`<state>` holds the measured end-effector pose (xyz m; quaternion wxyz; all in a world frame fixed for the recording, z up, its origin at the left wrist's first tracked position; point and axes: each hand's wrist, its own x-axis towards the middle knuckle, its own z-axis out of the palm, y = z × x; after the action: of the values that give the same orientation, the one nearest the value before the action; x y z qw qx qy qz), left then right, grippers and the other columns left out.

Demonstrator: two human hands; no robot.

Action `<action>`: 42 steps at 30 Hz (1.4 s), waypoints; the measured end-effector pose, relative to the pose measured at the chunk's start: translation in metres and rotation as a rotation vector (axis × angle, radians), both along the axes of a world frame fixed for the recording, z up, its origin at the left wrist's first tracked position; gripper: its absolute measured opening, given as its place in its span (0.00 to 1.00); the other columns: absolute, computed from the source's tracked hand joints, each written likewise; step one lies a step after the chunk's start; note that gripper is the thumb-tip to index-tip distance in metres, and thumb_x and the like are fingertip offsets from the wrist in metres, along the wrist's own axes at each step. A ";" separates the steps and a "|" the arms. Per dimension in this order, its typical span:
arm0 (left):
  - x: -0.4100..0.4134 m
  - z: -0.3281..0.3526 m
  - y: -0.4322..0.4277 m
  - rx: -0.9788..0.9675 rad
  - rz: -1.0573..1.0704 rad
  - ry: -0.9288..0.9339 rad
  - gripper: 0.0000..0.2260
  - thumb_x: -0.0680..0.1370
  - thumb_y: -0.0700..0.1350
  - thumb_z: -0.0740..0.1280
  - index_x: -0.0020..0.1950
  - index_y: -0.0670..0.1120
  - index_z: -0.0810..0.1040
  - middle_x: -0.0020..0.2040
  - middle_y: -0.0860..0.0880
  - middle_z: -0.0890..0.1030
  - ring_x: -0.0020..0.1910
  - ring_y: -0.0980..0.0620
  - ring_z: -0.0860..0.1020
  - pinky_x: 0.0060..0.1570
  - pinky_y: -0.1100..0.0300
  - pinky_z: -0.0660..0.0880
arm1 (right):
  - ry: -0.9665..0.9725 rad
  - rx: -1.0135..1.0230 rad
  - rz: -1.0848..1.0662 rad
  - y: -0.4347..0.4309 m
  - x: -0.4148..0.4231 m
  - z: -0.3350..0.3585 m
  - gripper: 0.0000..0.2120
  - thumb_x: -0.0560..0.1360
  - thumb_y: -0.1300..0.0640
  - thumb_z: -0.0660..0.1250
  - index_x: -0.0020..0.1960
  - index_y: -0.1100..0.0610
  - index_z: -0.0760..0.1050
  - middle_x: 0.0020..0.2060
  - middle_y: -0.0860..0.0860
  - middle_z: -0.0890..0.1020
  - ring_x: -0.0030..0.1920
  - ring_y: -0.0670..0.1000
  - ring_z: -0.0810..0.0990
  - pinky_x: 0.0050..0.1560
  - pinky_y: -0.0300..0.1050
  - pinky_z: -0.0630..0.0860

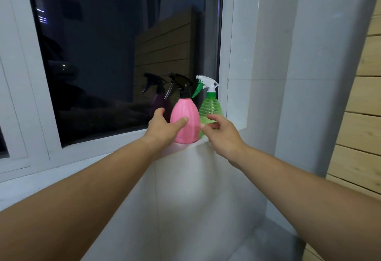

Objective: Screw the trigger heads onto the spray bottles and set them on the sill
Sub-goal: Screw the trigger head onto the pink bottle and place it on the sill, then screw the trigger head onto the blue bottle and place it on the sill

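Observation:
A pink spray bottle (pixel 186 114) with a black trigger head (pixel 179 84) stands upright on the white window sill (pixel 237 127). Right behind it, in the corner, stands a green see-through bottle (pixel 212 106) with a white and green trigger head (pixel 207 83). My left hand (pixel 165 127) grips the pink bottle's left side, with the thumb across its front and the fingers behind. My right hand (pixel 221 135) hovers just right of the pink bottle, fingers loosely bent and holding nothing, in front of the green bottle's base.
The dark window pane (pixel 123 54) rises directly behind the bottles. A white wall column (pixel 268 75) closes the sill's right end, and wooden slats (pixel 367 116) run along the far right. Below the sill is a white tiled wall (pixel 195 199).

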<state>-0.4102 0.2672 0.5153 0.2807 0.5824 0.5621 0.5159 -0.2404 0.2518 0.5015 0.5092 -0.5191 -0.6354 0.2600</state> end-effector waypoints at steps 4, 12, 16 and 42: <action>0.009 -0.006 -0.039 0.193 0.103 0.045 0.30 0.75 0.52 0.74 0.73 0.47 0.67 0.67 0.43 0.73 0.60 0.47 0.76 0.61 0.53 0.75 | 0.030 -0.016 -0.010 -0.027 0.022 -0.013 0.19 0.75 0.49 0.68 0.64 0.53 0.74 0.49 0.53 0.80 0.50 0.55 0.82 0.56 0.54 0.80; 0.094 -0.140 -0.120 -0.043 -0.281 -0.052 0.12 0.75 0.47 0.75 0.54 0.47 0.76 0.43 0.49 0.76 0.37 0.56 0.74 0.37 0.70 0.72 | 0.013 -0.290 -0.062 -0.099 0.089 -0.132 0.09 0.77 0.55 0.67 0.53 0.60 0.77 0.42 0.59 0.81 0.40 0.52 0.80 0.41 0.47 0.78; 0.121 -0.238 -0.139 -0.377 -0.394 0.076 0.14 0.76 0.49 0.74 0.56 0.45 0.75 0.39 0.50 0.74 0.32 0.56 0.72 0.31 0.68 0.70 | -0.047 -0.511 -0.143 -0.128 0.130 -0.228 0.09 0.77 0.54 0.68 0.51 0.59 0.79 0.41 0.56 0.83 0.40 0.54 0.82 0.42 0.50 0.80; 0.148 -0.531 -0.172 -0.840 -0.787 0.874 0.44 0.63 0.66 0.76 0.74 0.52 0.65 0.66 0.45 0.75 0.62 0.45 0.77 0.60 0.50 0.76 | -0.377 -1.042 -0.322 -0.158 0.187 -0.549 0.26 0.64 0.42 0.76 0.54 0.59 0.77 0.47 0.56 0.80 0.46 0.55 0.80 0.44 0.48 0.78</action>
<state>-0.2625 0.0953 -0.0161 0.3956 0.7376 0.5223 -0.1631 -0.0536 0.0934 -0.0475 0.0974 -0.8288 -0.4161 0.3611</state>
